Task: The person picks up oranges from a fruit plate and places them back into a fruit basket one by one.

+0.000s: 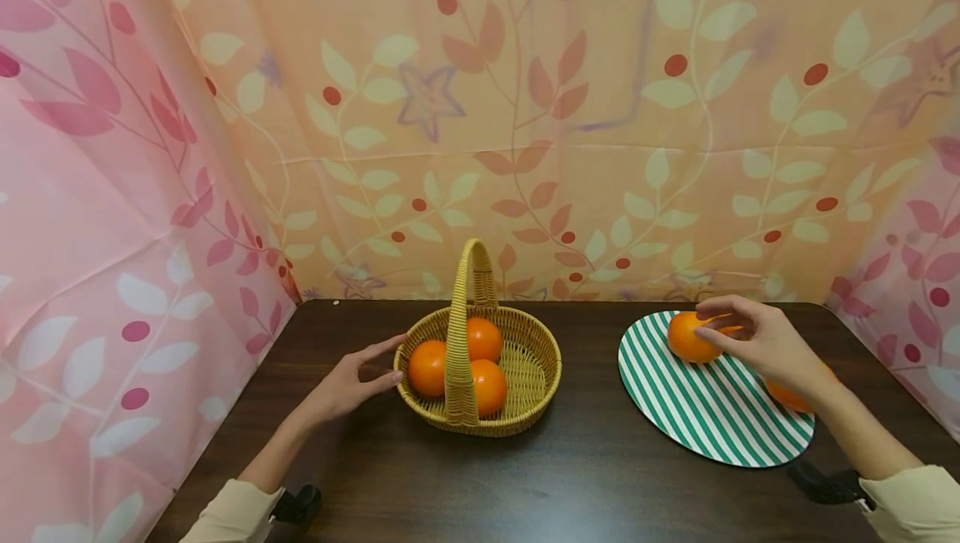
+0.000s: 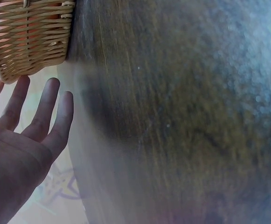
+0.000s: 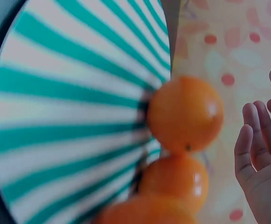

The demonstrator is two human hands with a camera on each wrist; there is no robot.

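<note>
A yellow wicker basket (image 1: 525,410) with an arched handle holds three oranges (image 1: 426,368) on its left side. My left hand (image 1: 341,385) is at the basket's left rim, thumb and fingers spread; the left wrist view shows the fingers (image 2: 46,107) extended by the wicker side. On the right, my right hand (image 1: 772,339) hovers over the green-and-white striped oval mat (image 1: 697,410), its fingers loosely bent and nothing held. Three oranges rest on that mat: one (image 1: 692,339) near the thumb, one mostly hidden behind the hand, and one (image 1: 795,397) partly behind the wrist.
The dark wooden table (image 1: 585,476) carries the basket and the mat, with a stretch of bare wood between them. Floral curtains (image 1: 525,110) hang behind the table and at both sides. Black straps (image 1: 300,505) circle the wrists.
</note>
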